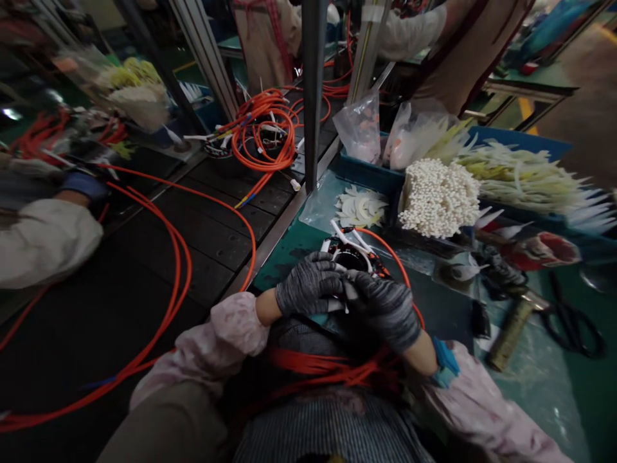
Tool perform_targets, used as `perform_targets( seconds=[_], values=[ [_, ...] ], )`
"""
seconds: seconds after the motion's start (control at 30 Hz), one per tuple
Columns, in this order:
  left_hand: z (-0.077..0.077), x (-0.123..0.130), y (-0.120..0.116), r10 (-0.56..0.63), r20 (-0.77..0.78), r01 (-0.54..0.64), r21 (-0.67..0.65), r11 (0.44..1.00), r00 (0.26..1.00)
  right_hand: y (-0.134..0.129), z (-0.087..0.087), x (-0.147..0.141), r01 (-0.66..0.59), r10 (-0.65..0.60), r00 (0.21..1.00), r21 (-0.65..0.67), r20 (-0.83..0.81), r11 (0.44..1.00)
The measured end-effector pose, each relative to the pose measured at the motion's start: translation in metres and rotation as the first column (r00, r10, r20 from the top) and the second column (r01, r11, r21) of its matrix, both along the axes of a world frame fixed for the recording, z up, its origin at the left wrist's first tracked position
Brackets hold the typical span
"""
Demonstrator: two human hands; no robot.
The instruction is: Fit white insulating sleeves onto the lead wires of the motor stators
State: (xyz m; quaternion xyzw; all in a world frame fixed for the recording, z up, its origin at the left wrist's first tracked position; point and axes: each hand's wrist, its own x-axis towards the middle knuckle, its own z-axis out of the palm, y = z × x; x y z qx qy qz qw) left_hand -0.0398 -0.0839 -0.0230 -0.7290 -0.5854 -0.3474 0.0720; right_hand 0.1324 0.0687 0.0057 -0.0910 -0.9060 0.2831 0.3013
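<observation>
Both my hands wear grey knit gloves and meet at the near side of a ring-shaped wound part (354,247), which looks like a motor stator. White sleeves stick up from it, and an orange cable (398,262) curves away to its right. My left hand (308,284) has its fingers closed near the ring's front rim. Opposite it, my right hand (385,305) is pinched, fingertips nearly touching the left ones. A small whitish bit shows between the hands, too blurred to name. The gloves hide the front of the ring.
White sleeve tubes (438,198) stand bundled behind the ring, beside pale flat strips (523,177). Scissors (573,321) and a hammer (513,331) lie at right. Coiled orange cables (265,132) sit on the dark conveyor (212,247). A co-worker's sleeve (48,241) reaches in at left.
</observation>
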Motion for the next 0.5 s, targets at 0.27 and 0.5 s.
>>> perform_targets(
  seconds=[0.27, 0.5],
  values=[
    [-0.004, -0.003, 0.000, -0.010, -0.027, 0.011, 0.044, 0.999, 1.000, 0.011, 0.025, 0.002, -0.207, 0.274, 0.961, -0.590, 0.024, 0.780],
    [-0.004, -0.003, 0.000, -0.031, 0.036, 0.032, -0.034, 0.999, 0.999, 0.011, 0.025, 0.004, -0.097, 0.135, 0.991, -0.596, 0.019, 0.797]
  ],
)
